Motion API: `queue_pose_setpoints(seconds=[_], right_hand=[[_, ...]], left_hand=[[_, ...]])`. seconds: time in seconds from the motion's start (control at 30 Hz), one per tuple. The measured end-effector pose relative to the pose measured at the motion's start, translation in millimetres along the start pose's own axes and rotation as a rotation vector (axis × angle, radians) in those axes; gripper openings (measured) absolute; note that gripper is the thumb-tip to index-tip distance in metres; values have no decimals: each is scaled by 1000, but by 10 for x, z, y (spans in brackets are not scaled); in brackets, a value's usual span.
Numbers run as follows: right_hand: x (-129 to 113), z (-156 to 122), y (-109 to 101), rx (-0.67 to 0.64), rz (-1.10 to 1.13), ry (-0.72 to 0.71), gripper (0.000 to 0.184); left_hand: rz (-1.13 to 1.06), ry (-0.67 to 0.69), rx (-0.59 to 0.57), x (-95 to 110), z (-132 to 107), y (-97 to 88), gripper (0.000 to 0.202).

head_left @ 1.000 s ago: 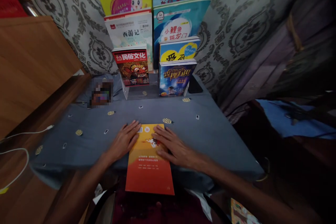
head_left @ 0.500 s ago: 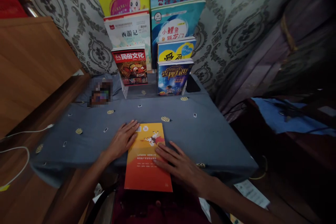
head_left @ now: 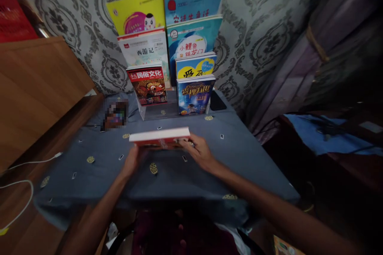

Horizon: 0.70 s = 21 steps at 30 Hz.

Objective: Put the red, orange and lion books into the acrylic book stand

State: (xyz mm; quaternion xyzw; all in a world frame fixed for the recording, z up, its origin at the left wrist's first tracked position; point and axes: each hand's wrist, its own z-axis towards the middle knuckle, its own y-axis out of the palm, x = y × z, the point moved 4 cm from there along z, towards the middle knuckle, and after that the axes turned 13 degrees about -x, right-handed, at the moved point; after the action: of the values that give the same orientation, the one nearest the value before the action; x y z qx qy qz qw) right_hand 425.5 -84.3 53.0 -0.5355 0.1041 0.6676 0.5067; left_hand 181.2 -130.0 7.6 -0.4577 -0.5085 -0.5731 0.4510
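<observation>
Both my hands hold up a book (head_left: pixel 161 144) over the cloth. It is seen nearly edge-on, with white page edges on top and a reddish face towards me, slightly blurred. My left hand (head_left: pixel 132 162) grips its left end, its fingers mostly hidden behind the book. Around the right end my right hand (head_left: pixel 201 153) is closed, fingers on the near face. Beyond the book, a clear stand (head_left: pixel 163 110) carries several upright books, among them a red-topped one (head_left: pixel 149 87) at front left and a dark blue one (head_left: pixel 195 95) at front right.
A dark patterned cloth (head_left: pixel 98 183) covers the table. A black phone-like slab (head_left: pixel 217 101) lies right of the stand, and a blurred-out item (head_left: pixel 115 114) lies left. White cables (head_left: pixel 31 191) run at far left. A wooden cabinet (head_left: pixel 38 91) stands left, and patterned wallpaper (head_left: pixel 254 20) rises behind.
The book lay with its orange back cover up near the table's front edge, hands resting on it. Now it is raised, tilted edge-on and farther forward, gripped at both ends. The view has shifted slightly.
</observation>
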Motion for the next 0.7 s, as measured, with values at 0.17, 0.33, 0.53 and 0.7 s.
queue_pose_setpoints(seconds=[0.17,0.33,0.53,0.7], right_hand=[[259,321,63,120,177,57,37],[333,393,106,90,127,159,35],[499,299,75,-58,-374,487,53],[456,280,32,-152,-634,522,52]], left_hand=[[200,154,124,156,208,172,61],[116,-14,88,76,360,162,66],[911,-54,102,58,329,-124,42],[1254,113,45,133,424,-147,31]])
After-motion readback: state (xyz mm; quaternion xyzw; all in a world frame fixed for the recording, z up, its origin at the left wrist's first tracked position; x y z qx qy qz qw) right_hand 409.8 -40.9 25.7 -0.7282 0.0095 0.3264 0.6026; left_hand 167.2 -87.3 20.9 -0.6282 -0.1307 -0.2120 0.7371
